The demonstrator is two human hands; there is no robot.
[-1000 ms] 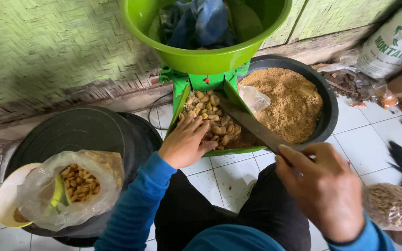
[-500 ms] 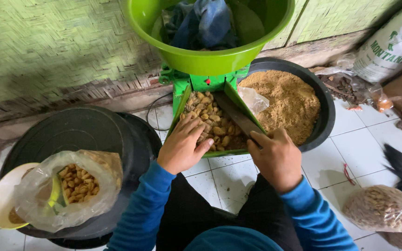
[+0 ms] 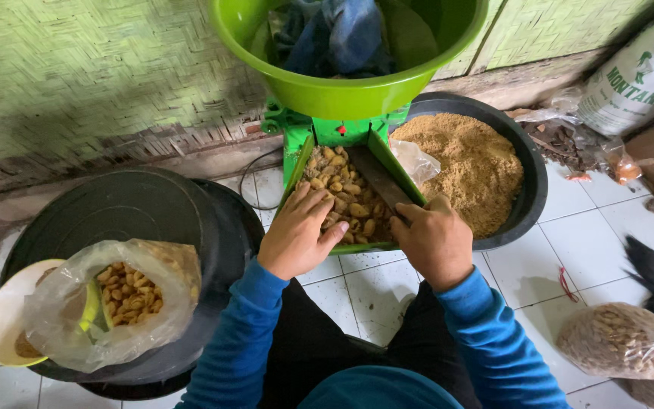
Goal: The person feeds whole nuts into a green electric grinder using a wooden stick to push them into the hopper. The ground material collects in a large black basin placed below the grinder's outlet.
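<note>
A green grinding machine (image 3: 319, 130) stands against the wall with a green basin (image 3: 342, 91) on top. Its sloped green tray (image 3: 297, 170) holds several tan nut-like pieces (image 3: 346, 198). My left hand (image 3: 297, 235) rests on those pieces at the tray's lower left, fingers spread and slightly curled. My right hand (image 3: 433, 238) is closed round the end of a flat dark stick (image 3: 380, 178) that lies along the tray's right side, pointing up toward the machine's mouth. Both arms wear blue sleeves.
A black tub (image 3: 531, 178) of brown ground meal sits right of the machine. At left, a black tub lid (image 3: 130, 212) carries a clear bag of nuts (image 3: 126, 295) and a yellow bowl (image 3: 5, 318). Another bag of nuts (image 3: 618, 341), a brush and a white sack lie at right.
My right hand moved forward and down from near my lap to the tray's lower right edge, pushing the stick further up the tray. The left hand stayed on the nuts.
</note>
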